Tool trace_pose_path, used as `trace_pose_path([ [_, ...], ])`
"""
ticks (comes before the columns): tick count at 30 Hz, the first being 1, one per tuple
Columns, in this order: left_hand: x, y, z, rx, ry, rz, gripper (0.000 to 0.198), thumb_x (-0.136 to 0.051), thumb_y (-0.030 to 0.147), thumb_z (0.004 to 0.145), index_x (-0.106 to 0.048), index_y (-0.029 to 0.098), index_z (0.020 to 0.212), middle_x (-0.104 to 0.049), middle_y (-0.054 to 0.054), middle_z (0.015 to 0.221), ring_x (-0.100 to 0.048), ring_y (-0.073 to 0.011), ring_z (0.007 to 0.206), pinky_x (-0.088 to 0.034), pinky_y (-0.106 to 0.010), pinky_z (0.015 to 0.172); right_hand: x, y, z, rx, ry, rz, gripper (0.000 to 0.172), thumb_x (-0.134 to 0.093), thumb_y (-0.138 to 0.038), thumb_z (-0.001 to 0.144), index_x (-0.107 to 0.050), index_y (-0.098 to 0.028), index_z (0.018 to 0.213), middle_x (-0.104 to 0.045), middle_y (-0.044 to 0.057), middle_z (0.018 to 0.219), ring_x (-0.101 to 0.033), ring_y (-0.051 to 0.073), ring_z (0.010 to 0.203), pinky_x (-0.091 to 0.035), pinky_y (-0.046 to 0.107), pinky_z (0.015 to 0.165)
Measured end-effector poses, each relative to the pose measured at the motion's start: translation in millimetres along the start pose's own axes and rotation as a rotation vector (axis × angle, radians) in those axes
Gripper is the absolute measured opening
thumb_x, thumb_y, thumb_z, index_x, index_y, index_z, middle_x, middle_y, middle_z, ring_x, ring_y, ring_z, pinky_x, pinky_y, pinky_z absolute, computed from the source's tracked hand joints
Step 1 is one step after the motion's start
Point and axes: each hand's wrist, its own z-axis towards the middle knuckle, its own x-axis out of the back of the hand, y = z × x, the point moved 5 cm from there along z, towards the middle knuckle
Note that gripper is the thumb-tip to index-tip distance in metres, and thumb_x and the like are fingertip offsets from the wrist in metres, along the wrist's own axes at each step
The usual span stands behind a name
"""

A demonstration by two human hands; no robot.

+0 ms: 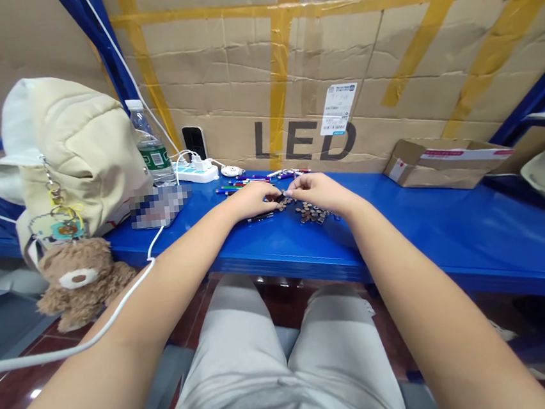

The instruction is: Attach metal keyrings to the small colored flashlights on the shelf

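Note:
My left hand (253, 200) rests low over the blue table, fingers curled in a pinch around something dark and small that I cannot make out. Its fingertips almost meet those of my right hand (322, 192), which is also pinched; whatever lies between that thumb and finger is too small to name. Below the right hand spreads a pile of small brownish, shiny coin-like pieces (312, 213), and a few more lie under the fingertips. Several coloured pens (246, 181) lie behind the hands. A dark pen (260, 218) lies in front of the left hand.
At left stand a cream backpack (77, 133) with a teddy bear charm (79, 274), a water bottle (156, 154) and a power strip (197, 172). A white cable (150, 264) crosses my left forearm. An open cardboard box (435, 166) sits right; a large carton (221, 74) stands behind.

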Motion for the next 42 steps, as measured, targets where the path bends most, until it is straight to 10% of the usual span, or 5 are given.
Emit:
trace_pose_path([
  [8,0.9,-2.9,-0.6,0.02,0.014,0.006,0.02,-0.06,0.036,0.08,-0.065,0.016,0.076,-0.063,-0.003,0.076,-0.054,-0.0158,0.07,-0.035,-0.026,0.064,12.2,5.9,-1.2,-0.037,0.225,-0.026,0.015,-0.057,-0.025,0.073,-0.061,-0.016,0.084,-0.06,0.002,0.074,-0.05,0.013,0.066,-0.04,0.026,0.062],
  [22,2.6,-6.6,-1.5,0.075,0.007,0.092,0.018,-0.058,0.03,0.082,-0.063,0.015,0.073,-0.061,-0.003,0.075,-0.05,-0.0146,0.066,-0.033,-0.025,0.062,-1.8,17.0,-7.8,-0.227,-0.162,-0.429,0.014,-0.065,-0.032,0.072,-0.071,-0.021,0.078,-0.072,0.004,0.082,-0.063,0.018,0.075,-0.046,0.026,0.065],
  [42,1.6,-4.3,-1.5,0.04,-0.014,0.101,0.021,-0.059,0.031,0.082,-0.059,0.015,0.069,-0.057,-0.002,0.069,-0.046,-0.0128,0.061,-0.029,-0.025,0.058,-3.9,7.1,-1.5,-0.015,0.044,-0.355,0.015,-0.061,-0.023,0.072,-0.069,-0.019,0.083,-0.069,0.005,0.087,-0.06,0.017,0.076,-0.045,0.028,0.067],
])
